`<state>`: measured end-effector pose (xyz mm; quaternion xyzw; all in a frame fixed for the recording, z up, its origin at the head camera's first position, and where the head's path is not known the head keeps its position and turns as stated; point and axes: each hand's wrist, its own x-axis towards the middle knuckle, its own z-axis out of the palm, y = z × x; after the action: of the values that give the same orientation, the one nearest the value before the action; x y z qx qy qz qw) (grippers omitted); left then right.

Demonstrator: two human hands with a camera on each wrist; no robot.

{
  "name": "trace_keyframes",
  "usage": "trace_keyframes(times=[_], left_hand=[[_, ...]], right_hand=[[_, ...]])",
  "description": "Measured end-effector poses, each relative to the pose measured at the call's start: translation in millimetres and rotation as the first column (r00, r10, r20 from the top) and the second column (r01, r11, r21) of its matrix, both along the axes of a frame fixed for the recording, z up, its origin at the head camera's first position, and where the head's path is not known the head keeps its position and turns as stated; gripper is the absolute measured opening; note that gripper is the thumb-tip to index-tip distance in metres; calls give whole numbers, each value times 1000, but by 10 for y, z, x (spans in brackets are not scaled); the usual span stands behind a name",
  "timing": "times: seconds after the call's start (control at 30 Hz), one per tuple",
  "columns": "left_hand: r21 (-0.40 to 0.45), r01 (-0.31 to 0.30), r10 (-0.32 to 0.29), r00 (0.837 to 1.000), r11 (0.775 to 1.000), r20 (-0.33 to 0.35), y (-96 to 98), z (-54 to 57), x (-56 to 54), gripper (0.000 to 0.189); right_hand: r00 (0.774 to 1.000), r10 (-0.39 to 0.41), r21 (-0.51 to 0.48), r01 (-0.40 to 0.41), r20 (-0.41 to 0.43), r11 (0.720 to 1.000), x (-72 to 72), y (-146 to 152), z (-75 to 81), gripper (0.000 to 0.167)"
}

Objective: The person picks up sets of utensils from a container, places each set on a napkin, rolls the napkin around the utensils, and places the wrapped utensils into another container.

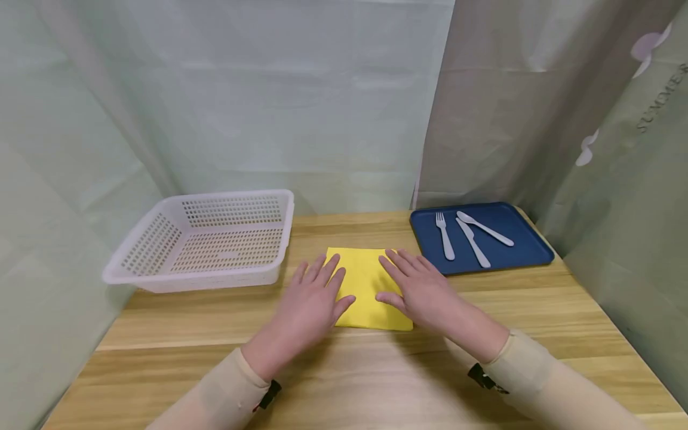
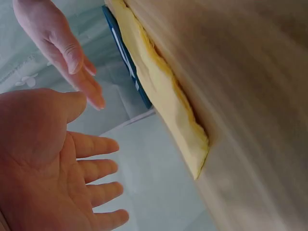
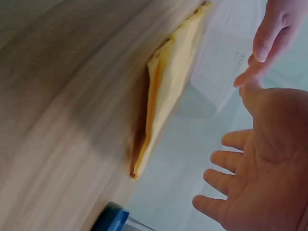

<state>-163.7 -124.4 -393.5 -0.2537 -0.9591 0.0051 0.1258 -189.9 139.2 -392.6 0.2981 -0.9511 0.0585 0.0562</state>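
A yellow cloth (image 1: 368, 286), folded into a flat square with layered edges, lies on the wooden table. Over its left side my left hand (image 1: 312, 298) hovers, palm down with fingers spread. My right hand (image 1: 424, 292) is held the same way above the cloth's right side. Both wrist views show a gap between the palms and the folded cloth (image 2: 159, 86), and neither hand holds anything. In the right wrist view the fold's thick edge (image 3: 153, 106) faces the camera.
At the back left stands a white perforated plastic basket (image 1: 231, 278). A blue tray (image 1: 516, 257) at the back right bears a fork (image 1: 445, 236), a knife (image 1: 473, 242) and a spoon (image 1: 485, 229). Pale curtains (image 1: 290, 101) hang behind and beside the table (image 1: 344, 382).
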Motion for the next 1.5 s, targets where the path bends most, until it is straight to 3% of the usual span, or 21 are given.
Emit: trace_keyframes(times=[0.23,0.8,1.03,1.5], left_hand=[[-10,0,1,992,1000,125,15,-100,16,63],[2,83,-82,979,997,188,81,-167,167,58],[-25,70,-59,953,997,296,92,-169,187,62],[-59,69,-47,947,996,317,73,-204,199,62]], right_hand=[[994,30,45,-34,101,998,3,19,-83,76],[985,58,124,-79,164,989,-61,52,-192,76],[978,77,114,-100,192,989,-61,71,-204,74],[969,69,121,-100,239,988,-33,125,-219,71]])
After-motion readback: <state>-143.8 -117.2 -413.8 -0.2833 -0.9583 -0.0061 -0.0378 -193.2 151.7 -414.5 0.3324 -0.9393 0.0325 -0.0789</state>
